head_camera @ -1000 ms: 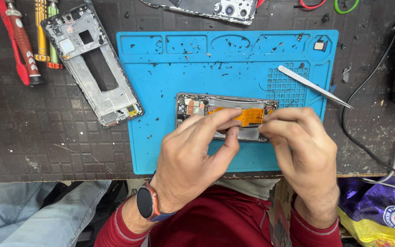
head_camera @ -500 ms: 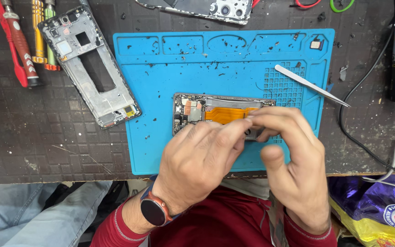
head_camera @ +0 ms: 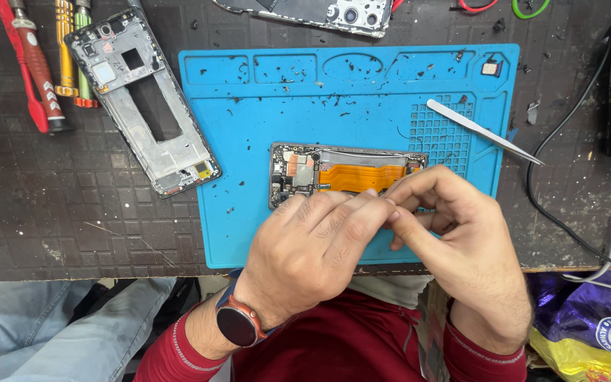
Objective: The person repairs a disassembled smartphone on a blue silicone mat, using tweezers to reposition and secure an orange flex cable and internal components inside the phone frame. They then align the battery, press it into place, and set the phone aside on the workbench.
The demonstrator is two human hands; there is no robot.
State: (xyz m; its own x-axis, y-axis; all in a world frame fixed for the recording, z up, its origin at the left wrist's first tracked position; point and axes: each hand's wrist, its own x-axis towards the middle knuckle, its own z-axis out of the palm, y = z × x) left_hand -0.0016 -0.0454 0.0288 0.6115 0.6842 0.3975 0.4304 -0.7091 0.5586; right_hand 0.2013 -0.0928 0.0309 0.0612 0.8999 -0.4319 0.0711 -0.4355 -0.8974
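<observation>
An opened phone [head_camera: 334,170] with a bare circuit board and an orange flex cable lies lengthwise on a blue repair mat [head_camera: 249,106]. My left hand [head_camera: 319,247], with a watch on the wrist, lies over the phone's near edge, fingers curled and pressed on it. My right hand [head_camera: 461,240] meets it from the right. Its thumb and forefinger pinch at the flex cable's right end, touching my left forefinger. Whatever small part sits between the fingertips is hidden.
Metal tweezers [head_camera: 482,131] lie on the mat's right side, and a tiny part [head_camera: 490,68] sits in its top right corner. A bare phone frame [head_camera: 143,106] and screwdrivers [head_camera: 33,67] lie at left, a back cover [head_camera: 319,13] at top, black cables [head_camera: 567,141] at right.
My hands have closed in from the phone's edges until the fingertips meet over the flex cable's right end. The phone has stayed in place on the mat.
</observation>
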